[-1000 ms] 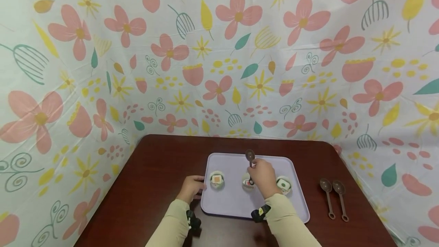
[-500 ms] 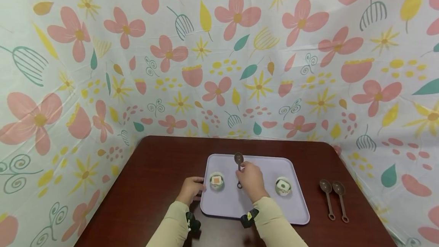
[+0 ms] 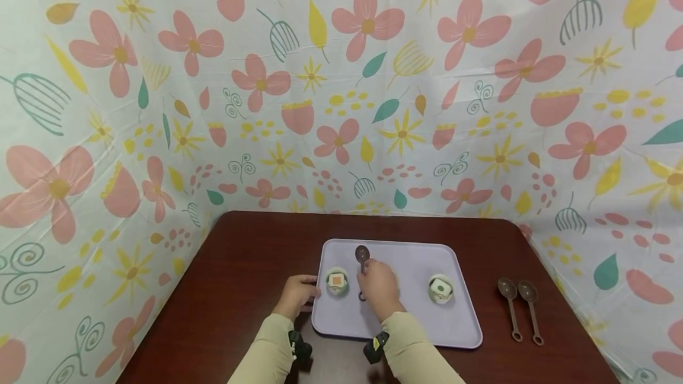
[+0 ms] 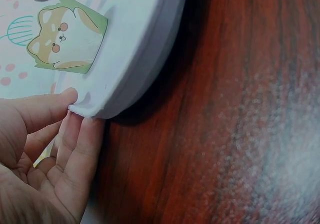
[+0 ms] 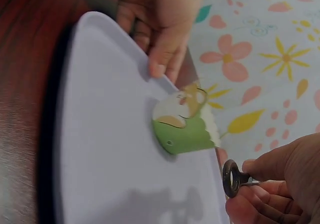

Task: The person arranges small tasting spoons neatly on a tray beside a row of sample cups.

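Note:
At the left rim of a lilac tray [image 3: 405, 328], my left hand [image 3: 294, 295] pinches the edge, thumb [image 4: 67, 97] on top and fingers underneath. My right hand [image 3: 380, 290] grips a brown spoon [image 3: 362, 252] by its handle over the tray, bowl pointing away from me. The handle's ring end [image 5: 231, 178] sticks out of the fingers in the right wrist view. Left of the spoon stands a small paper cup [image 3: 337, 284] with a cartoon dog on its side and a white piece with an orange square inside. The right hand hides the middle cup.
Another paper cup [image 3: 440, 290], holding a white piece with a green spot, stands on the tray's right part. Two more brown spoons [image 3: 512, 310] lie side by side on the dark wooden table [image 3: 256, 242] to the right. A flower-printed cloth [image 3: 341, 105] hangs behind the table.
My right hand has moved left with the spoon, from over the middle cup to near the left cup. The left hand has stayed on the tray's rim.

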A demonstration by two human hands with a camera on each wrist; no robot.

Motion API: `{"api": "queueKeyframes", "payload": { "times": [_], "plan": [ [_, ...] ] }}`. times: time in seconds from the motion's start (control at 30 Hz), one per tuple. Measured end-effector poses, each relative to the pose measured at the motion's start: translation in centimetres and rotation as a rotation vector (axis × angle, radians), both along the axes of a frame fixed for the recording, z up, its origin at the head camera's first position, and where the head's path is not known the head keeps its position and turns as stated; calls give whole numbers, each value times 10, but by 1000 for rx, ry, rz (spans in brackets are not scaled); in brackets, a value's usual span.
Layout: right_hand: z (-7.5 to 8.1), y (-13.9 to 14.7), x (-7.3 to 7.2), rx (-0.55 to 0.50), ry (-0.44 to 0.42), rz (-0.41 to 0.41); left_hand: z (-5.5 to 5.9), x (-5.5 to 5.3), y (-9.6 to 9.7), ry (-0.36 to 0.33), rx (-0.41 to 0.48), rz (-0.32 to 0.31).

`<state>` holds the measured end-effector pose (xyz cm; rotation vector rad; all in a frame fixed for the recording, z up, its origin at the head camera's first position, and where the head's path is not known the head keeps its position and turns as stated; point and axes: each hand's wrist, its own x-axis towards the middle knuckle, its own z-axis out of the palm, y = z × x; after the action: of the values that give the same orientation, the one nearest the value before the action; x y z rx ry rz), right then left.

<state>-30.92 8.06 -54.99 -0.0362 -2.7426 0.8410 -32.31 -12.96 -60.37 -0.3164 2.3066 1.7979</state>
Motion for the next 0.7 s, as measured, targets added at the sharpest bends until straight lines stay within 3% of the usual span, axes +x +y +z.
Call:
{"api": "queueKeyframes", "payload": {
  "times": [0.4, 0.7],
  "plan": [
    [-15, -15, 6, 35, -56, -4, 1, 2, 0, 13, 10, -8],
    [-26, -18, 2, 75, -70, 5, -3, -1, -1, 22, 12, -2]
  ]
}}
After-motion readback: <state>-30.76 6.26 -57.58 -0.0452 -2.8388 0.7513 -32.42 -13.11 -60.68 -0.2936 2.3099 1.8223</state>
